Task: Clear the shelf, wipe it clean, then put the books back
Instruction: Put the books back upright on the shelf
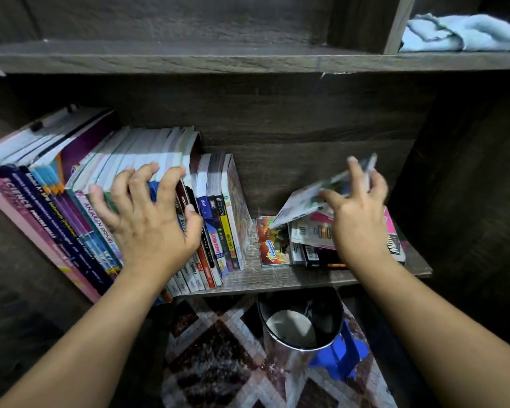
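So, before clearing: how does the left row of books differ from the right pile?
The row stands upright, spines out; the pile lies flat and jumbled. The left hand grips the row; the right hand holds a book above the pile. Both share one shelf.

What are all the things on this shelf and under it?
upright books: many, mixed colours, in a leaning row on the left of the shelf
book pile: several, mixed colours, lying flat on the right of the shelf
thin book: one, green and white, blurred, tilted above the pile
cloth: one, light blue, crumpled on the upper shelf, right
shelf: one, dark brown wood, middle
bin: one, shiny metal, on the floor below the shelf
blue thing: one, beside the bin; cannot tell what
rug: one, brown and white pattern, on the floor
left hand: grips the upright books
right hand: pinches the thin book
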### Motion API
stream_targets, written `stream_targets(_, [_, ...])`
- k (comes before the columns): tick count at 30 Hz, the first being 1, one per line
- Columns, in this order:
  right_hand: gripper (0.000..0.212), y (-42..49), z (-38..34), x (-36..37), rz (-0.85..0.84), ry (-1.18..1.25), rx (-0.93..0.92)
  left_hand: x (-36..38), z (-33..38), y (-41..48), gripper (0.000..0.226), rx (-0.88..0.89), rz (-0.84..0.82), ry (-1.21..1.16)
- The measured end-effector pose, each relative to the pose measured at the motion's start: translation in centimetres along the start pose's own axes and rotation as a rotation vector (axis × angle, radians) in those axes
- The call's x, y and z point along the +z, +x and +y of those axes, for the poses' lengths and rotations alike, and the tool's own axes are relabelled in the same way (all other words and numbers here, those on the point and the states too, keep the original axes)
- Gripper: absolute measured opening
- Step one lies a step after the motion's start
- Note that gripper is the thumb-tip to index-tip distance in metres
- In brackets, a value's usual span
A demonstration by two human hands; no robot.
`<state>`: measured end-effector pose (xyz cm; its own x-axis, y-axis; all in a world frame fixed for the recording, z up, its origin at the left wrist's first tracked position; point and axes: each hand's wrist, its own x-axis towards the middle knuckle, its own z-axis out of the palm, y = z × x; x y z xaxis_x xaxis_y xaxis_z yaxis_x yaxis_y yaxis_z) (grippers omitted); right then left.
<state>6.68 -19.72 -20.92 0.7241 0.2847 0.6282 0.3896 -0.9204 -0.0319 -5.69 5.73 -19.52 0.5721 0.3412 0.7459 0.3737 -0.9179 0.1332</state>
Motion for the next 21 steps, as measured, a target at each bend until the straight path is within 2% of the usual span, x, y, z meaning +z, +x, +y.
stream_targets(2, [0.048, -0.2, -1.9, 0.6, -0.026, 0.058, -0.078, -0.1, 0.1, 0.0, 0.057, -0.003, -0.004, -0.001])
stream_targets(4, [0.051, -0.6, -4.1, 1.3, -0.080, 0.123, -0.139, -0.1, 0.3, 0.0, 0.056, -0.010, -0.010, -0.004])
stream_targets(8, [0.035, -0.6, -7.3, 3.0, -0.167, 0.300, -0.419, -0.1, 0.3, 0.0, 0.056, -0.014, -0.012, -0.003])
stream_targets(10, [0.053, -0.2, -8.2, 3.7, -0.137, 0.487, -0.507, -0.1, 0.2, -0.1, 0.056, -0.010, -0.011, -0.001])
stream_targets(12, [0.072, -0.2, -9.1, 3.9, -0.118, 0.727, -0.492, -0.1, 0.2, -0.1, 0.056, -0.007, -0.015, -0.004])
stream_targets(14, [0.082, -0.4, -9.8, 4.2, -0.125, 0.925, -0.369, -0.1, 0.1, 0.0, 0.056, -0.002, -0.023, -0.010])
stream_targets(16, [0.095, -0.7, -10.4, 4.6, -0.307, 1.055, -0.110, -0.1, 0.0, 0.0, 0.055, 0.003, -0.023, -0.015])
stream_targets(18, [0.094, -0.8, -10.1, 4.9, -0.635, 1.112, 0.071, -0.1, 0.0, 0.0, 0.055, 0.007, -0.016, -0.023])
stream_targets(20, [0.098, -0.9, -9.4, 4.7, -1.012, 1.048, 0.063, 0.0, -0.1, -0.1, 0.055, 0.011, -0.006, -0.026])
stream_targets(21, [0.102, -1.0, -9.2, 4.7, -1.138, 0.973, 0.025, 0.0, -0.1, -0.1, 0.055, 0.012, -0.003, -0.024])
